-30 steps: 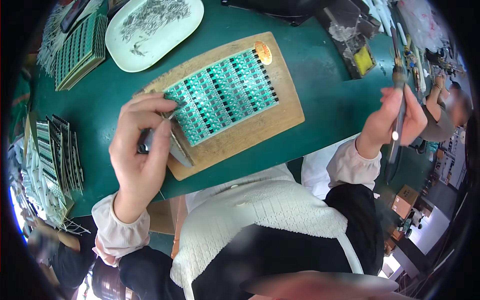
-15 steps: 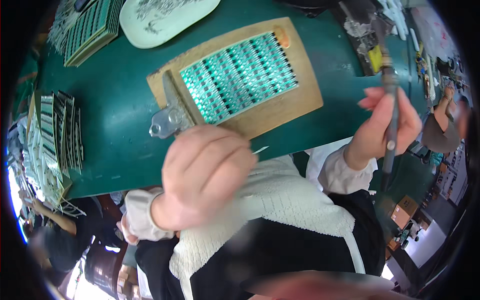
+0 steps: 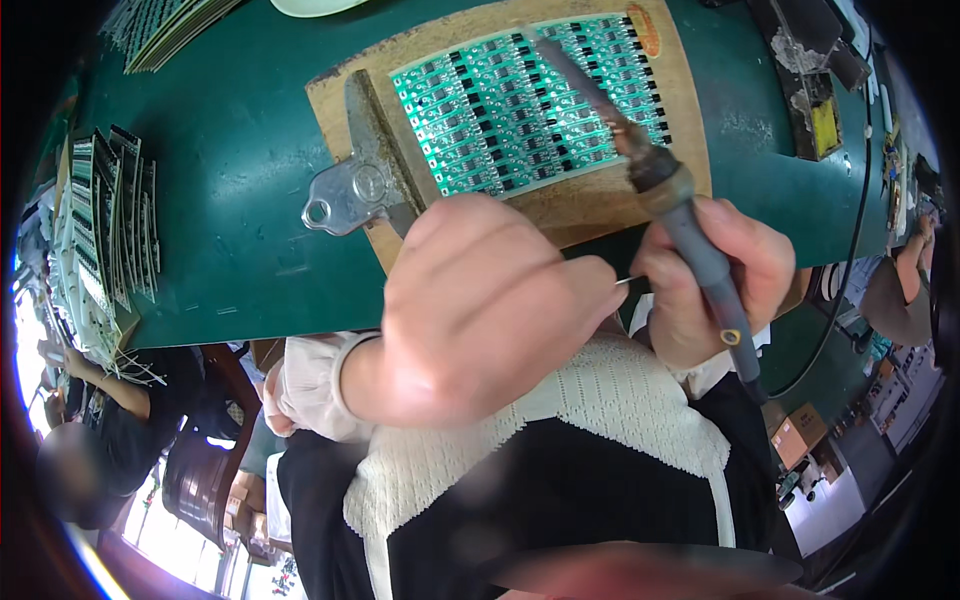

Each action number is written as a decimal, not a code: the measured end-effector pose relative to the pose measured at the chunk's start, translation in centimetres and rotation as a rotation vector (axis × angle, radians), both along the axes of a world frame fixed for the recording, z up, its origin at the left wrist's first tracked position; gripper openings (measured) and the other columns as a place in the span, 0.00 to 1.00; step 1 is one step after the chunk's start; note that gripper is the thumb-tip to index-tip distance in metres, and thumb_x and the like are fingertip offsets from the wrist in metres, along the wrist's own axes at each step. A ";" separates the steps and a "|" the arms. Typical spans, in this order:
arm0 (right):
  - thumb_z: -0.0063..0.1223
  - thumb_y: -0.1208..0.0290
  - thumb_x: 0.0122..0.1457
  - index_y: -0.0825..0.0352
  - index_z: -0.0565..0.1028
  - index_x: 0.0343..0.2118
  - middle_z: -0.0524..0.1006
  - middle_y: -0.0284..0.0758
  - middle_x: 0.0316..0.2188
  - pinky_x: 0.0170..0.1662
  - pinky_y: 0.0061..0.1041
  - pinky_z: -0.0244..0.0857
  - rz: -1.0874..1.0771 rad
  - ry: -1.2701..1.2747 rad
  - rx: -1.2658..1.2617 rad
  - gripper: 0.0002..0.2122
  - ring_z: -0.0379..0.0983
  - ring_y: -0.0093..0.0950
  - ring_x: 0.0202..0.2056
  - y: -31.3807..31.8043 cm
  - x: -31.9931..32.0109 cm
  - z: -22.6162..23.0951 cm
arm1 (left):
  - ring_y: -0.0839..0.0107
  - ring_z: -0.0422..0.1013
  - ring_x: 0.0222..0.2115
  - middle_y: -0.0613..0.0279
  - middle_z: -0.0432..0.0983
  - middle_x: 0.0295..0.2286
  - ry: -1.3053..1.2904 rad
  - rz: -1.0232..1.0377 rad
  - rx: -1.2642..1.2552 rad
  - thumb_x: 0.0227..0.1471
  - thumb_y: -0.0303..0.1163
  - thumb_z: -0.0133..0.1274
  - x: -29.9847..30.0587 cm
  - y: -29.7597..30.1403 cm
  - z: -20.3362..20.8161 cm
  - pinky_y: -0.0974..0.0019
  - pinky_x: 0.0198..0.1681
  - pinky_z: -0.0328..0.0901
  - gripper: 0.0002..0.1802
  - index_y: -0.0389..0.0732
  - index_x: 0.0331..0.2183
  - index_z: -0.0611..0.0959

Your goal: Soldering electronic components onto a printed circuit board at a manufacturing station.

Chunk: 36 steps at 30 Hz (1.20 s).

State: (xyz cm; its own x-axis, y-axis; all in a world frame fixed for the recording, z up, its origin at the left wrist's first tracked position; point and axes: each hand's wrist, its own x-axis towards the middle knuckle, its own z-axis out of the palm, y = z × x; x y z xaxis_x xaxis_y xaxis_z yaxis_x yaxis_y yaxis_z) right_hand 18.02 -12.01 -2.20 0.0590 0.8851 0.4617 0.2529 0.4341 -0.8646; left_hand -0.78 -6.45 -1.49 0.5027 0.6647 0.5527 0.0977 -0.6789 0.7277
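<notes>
My right hand (image 3: 725, 275) is wrapped round the grey handle of a soldering iron (image 3: 690, 225), whose blurred tip reaches up over the circuit boards. A panel of green circuit boards (image 3: 530, 110) with rows of black parts lies on a wooden clipboard (image 3: 600, 200), beside its metal clip (image 3: 365, 180). My left hand (image 3: 490, 310) is closed in a pinch just below the clipboard's near edge. From its fingertips a thin pale strand (image 3: 626, 281) sticks out toward my right fingers. Most of what the left fingers hold is hidden behind the hand.
Stacks of circuit panels (image 3: 115, 220) stand on the green table (image 3: 230, 210) at the left. A white tray (image 3: 310, 5) shows at the top edge. A dark iron stand with a yellow sponge (image 3: 823, 128) sits at the right. A black cable (image 3: 850, 250) hangs near it. Other people are at both sides.
My right hand has brought the soldering iron leftward, from beside the stand to over the boards. My left hand has shifted right, so both hands' fingertips now nearly meet. The view has tilted.
</notes>
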 end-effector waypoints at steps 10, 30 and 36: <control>0.59 0.81 0.47 0.70 0.69 0.46 0.75 0.37 0.20 0.23 0.25 0.63 -0.029 -0.336 0.093 0.21 0.70 0.30 0.18 -0.7 2.7 0.4 | 0.66 0.71 0.28 0.47 0.74 0.36 0.346 0.210 -0.014 0.42 0.12 0.57 -2.3 0.7 0.7 0.69 0.28 0.63 0.12 0.34 0.32 0.78; 0.59 0.77 0.46 0.70 0.72 0.37 0.67 0.33 0.15 0.16 0.23 0.48 0.104 -0.428 0.173 0.14 0.60 0.25 0.14 -0.5 1.8 0.5 | 0.57 0.77 0.38 0.56 0.80 0.34 0.461 0.257 0.079 0.41 0.17 0.58 -1.7 0.7 -0.4 0.49 0.53 0.60 0.10 0.38 0.28 0.76; 0.59 0.76 0.47 0.69 0.71 0.37 0.67 0.32 0.15 0.16 0.23 0.46 0.086 -0.443 0.214 0.13 0.59 0.24 0.13 -0.5 1.6 0.1 | 0.58 0.77 0.37 0.56 0.80 0.33 0.477 0.262 0.093 0.41 0.17 0.58 -1.6 0.7 -0.5 0.49 0.53 0.60 0.10 0.38 0.29 0.76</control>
